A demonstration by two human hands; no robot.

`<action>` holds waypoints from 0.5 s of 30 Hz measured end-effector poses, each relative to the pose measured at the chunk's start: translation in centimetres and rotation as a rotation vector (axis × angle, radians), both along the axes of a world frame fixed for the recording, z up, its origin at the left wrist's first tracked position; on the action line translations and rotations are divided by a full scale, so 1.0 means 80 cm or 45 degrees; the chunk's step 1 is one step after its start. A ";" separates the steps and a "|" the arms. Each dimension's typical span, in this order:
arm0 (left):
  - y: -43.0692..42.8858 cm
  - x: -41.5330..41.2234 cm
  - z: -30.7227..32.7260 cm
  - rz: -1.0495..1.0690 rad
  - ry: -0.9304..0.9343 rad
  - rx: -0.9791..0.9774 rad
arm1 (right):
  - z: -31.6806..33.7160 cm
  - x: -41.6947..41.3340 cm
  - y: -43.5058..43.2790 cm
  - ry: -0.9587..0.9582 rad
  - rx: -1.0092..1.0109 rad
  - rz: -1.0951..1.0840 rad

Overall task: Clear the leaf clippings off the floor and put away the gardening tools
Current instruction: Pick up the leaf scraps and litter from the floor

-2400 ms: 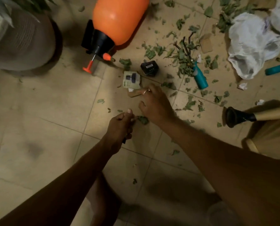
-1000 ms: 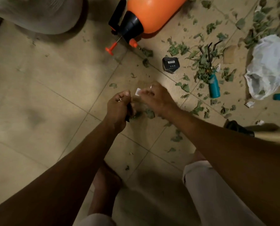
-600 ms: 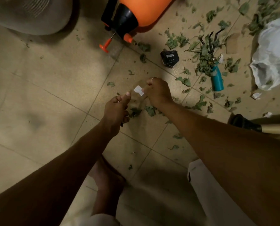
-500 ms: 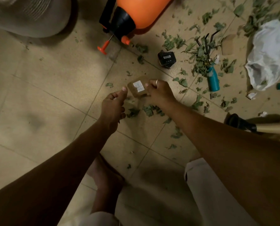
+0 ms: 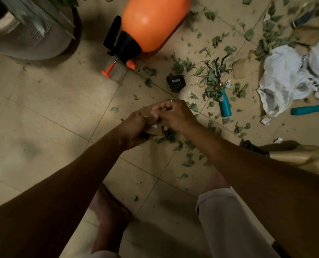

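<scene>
Both arms reach forward over the tiled floor (image 5: 43,112). The left hand (image 5: 133,127) curls around a flat brown cardboard piece (image 5: 151,130) and the right hand (image 5: 175,114) pinches its upper edge; fingers hide most of it. Green leaf clippings (image 5: 211,84) lie scattered beyond, over a teal-handled hand rake (image 5: 224,106). A crumpled white plastic bag (image 5: 283,77) lies at the right edge, its contents unclear, hiding the head of a second teal-handled tool (image 5: 307,109).

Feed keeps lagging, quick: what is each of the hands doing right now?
Left hand: closed, gripping the small flat brown cardboard packet.
Right hand: closed, pinching the same packet's upper edge.
</scene>
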State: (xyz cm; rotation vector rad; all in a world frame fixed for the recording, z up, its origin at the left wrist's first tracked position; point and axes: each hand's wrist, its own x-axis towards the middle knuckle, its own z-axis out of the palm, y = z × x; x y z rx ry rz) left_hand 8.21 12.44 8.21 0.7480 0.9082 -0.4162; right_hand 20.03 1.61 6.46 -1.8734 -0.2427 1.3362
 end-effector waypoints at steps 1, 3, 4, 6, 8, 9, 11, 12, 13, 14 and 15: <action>0.001 0.000 -0.003 0.041 0.044 -0.038 | -0.005 0.008 0.001 -0.103 -0.014 0.033; 0.001 0.002 -0.009 0.125 0.118 -0.076 | -0.026 0.030 0.005 -0.460 -0.108 0.095; -0.001 0.002 -0.013 0.140 0.145 -0.072 | -0.039 0.041 0.008 -0.652 -0.185 0.159; -0.004 -0.001 -0.021 0.094 0.190 -0.003 | -0.060 0.059 0.013 -0.968 -0.296 0.347; -0.006 -0.006 -0.029 0.047 0.216 0.112 | -0.073 0.073 0.018 -1.142 -0.311 0.583; -0.007 -0.007 -0.032 0.075 0.225 0.146 | -0.081 0.078 0.020 -1.165 -0.311 0.676; -0.007 -0.008 -0.041 0.202 0.295 0.157 | -0.089 0.083 0.023 -1.145 -0.312 0.768; -0.006 -0.007 -0.045 0.245 0.331 0.155 | -0.093 0.083 0.023 -1.137 -0.289 0.745; -0.005 -0.007 -0.047 0.259 0.362 0.162 | -0.093 0.082 0.023 -1.141 -0.249 0.677; -0.005 -0.005 -0.049 0.248 0.382 0.174 | -0.088 0.080 0.024 -1.112 -0.220 0.554; -0.006 -0.003 -0.049 0.245 0.394 0.188 | -0.084 0.080 0.023 -1.051 -0.187 0.381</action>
